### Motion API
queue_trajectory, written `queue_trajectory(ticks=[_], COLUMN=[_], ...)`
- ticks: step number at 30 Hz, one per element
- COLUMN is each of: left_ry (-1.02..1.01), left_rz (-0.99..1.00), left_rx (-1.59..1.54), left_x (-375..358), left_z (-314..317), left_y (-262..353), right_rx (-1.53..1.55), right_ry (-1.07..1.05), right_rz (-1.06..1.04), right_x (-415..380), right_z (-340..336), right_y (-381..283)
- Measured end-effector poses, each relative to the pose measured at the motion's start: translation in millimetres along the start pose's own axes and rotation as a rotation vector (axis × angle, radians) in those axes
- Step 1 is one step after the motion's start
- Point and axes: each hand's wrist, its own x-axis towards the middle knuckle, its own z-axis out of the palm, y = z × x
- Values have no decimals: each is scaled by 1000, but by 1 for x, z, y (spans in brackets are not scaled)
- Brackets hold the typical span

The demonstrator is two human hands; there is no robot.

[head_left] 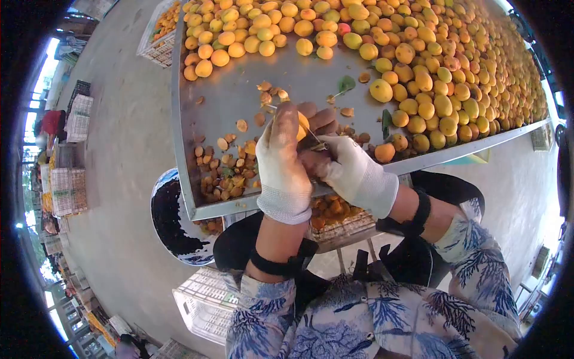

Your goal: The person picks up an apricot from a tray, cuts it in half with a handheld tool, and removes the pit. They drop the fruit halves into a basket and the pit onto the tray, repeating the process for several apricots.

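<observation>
Both my hands wear white gloves with dark stained fingers and meet above the metal table (287, 70). My left hand (282, 158) is closed around a yellow-orange apricot (303, 127), which shows between its fingers and thumb. My right hand (353, 170) is closed on a thin metal tool (317, 145), which looks like a small knife, its tip close to the apricot. Its handle is mostly hidden in the fist. Below and left of the hands lie loose apricot pits (224, 179) and torn bits of flesh.
A large heap of apricots (442, 90) covers the table's back and right. Under its front edge sits a crate of orange apricot pieces (335, 212). A round basin (179, 221) stands left of my legs, with a white crate (206, 302) nearby. More crates (69, 185) line the far left.
</observation>
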Motion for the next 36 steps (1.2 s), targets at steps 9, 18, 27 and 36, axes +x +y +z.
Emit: queue_trajectory(ticks=[9,18,27,36], left_ry=[-54,27,-258,-172], left_rz=[-40,145,87,133], left_rx=[-32,-166,456,574], left_x=[-7,5,-20,-27], left_z=[1,-10,26,27], left_y=[3,4,-4,10], right_rx=[654,119,457,584], right_ry=[-350,-153,-136,-10], right_rz=[443,303,434,347], right_x=[-10,-16,-12,-19], right_z=[-19,-65,-76,-63], right_y=[-23,-26,-35,-40])
